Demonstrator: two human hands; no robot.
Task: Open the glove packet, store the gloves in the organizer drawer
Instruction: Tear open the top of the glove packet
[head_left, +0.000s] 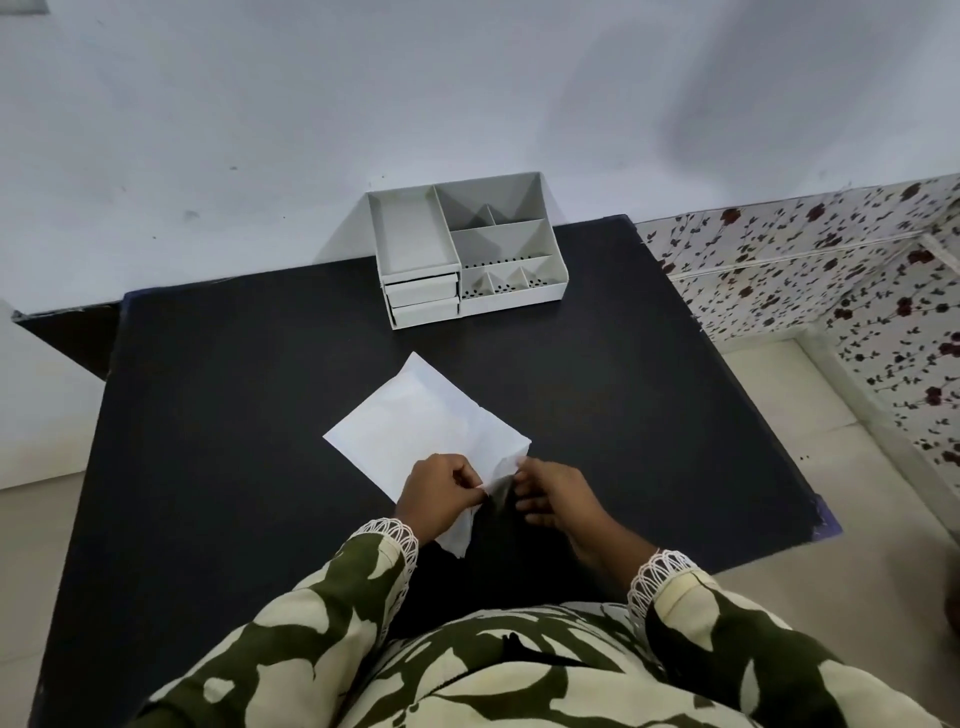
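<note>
A white paper glove packet (423, 423) lies tilted on the black table (234, 415). My left hand (441, 493) pinches its near edge, where a torn flap hangs down. My right hand (556, 493) pinches the packet's near right corner, so both hands pull the paper apart there. The gloves themselves are not visible. A white organizer (465, 249) stands at the table's far edge against the wall, with open top compartments and two drawers (422, 299) stacked at its lower left, both pushed in.
The grey wall rises right behind the organizer. To the right of the table is a floral-patterned surface (831, 270) and a pale floor. My patterned sleeves and torso fill the bottom of the view.
</note>
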